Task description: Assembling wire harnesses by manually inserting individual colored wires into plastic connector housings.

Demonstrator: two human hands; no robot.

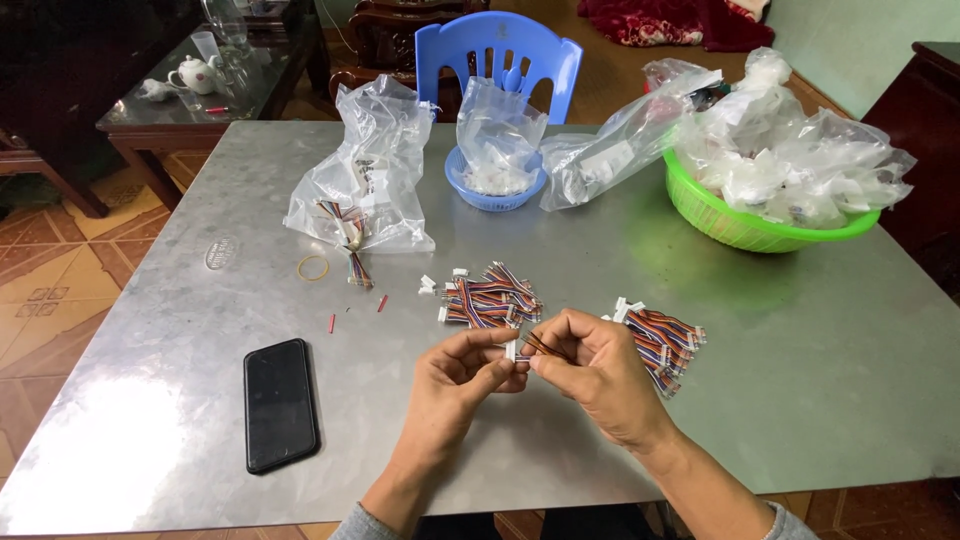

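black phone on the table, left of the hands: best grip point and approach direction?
Probably the two long edges of the black phone, pinched from above. It lies flat, screen up, on the metal table, long axis running roughly away from the person, with bare tabletop along both sides. The left hand is nearest; it and the right hand are both occupied with a small white connector and its wires.

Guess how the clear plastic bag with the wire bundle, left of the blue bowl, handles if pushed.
The clear bag looks crumpled and thin, so it would probably buckle, not slide whole. Mostly air plus one wire bundle, so likely light. On the smooth metal table it may skid.
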